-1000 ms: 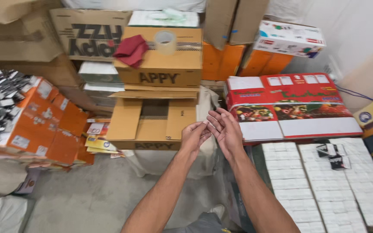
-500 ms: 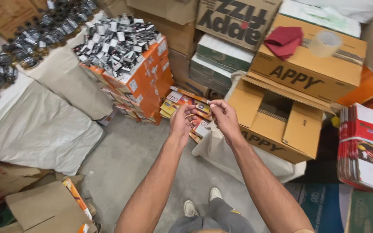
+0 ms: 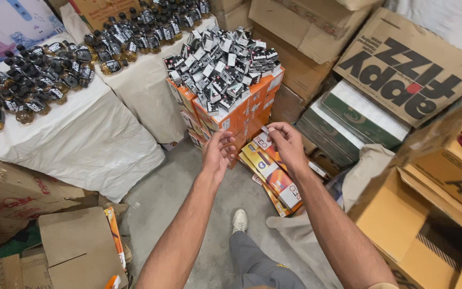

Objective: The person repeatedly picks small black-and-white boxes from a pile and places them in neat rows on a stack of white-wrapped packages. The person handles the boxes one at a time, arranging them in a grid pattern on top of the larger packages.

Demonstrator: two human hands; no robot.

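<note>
Both my arms reach forward over the concrete floor. My left hand (image 3: 217, 152) is loosely curled with its fingers apart and nothing in it. My right hand (image 3: 287, 143) pinches a small pale piece (image 3: 266, 129) between thumb and fingertips; what it is cannot be told. The hands are a short gap apart, in front of a stack of orange cartons (image 3: 249, 109) topped with a heap of small black-and-white packs (image 3: 223, 59). Flat yellow-and-orange boxes (image 3: 274, 174) lie on the floor under my right hand.
Dark bottles (image 3: 49, 75) crowd a white-covered table (image 3: 86, 144) at the left. Brown cartons (image 3: 413, 69) and green-and-white boxes (image 3: 359, 115) are stacked at the right above an open carton (image 3: 402, 219). Flattened cardboard (image 3: 76, 251) lies at lower left. My shoe (image 3: 239, 219) stands on bare floor (image 3: 167, 198).
My view has swung left, from the open carton and red-and-white boxes to the orange stack and bottle table. My hands stayed close together, and the right keeps its pinch.
</note>
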